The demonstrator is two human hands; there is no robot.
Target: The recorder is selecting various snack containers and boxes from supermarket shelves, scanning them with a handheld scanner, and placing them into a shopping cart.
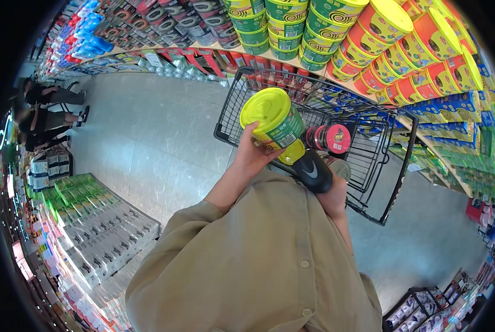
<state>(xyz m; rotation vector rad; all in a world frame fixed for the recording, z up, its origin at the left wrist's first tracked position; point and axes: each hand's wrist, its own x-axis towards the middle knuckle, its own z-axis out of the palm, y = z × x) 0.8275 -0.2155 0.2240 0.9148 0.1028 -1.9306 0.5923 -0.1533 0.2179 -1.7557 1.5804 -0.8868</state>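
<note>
My left hand [253, 149] grips a yellow-lidded green plastic tub [271, 114] of mosquito coils, tilted over the near side of the shopping cart [231, 103]. Just right of the tub, my right hand [334, 195] is beside a dark cylinder [314, 171] with a pale swoosh mark and a transparent yellow round part [293, 152] at its upper end. What exactly the right fingers hold is hidden. In the cart lie round containers with pink-red ends [338, 138]. A clear, round-ended container [339, 169] is partly covered by the dark cylinder.
Stacks of green tubs [287, 27] and orange tubs [413, 62] fill the shelf beyond the cart. Blue boxes [450, 108] stand at right. A pallet of wrapped packs [102, 232] is at lower left. Several people [50, 108] stand at the far left. A display rack [413, 309] is at lower right.
</note>
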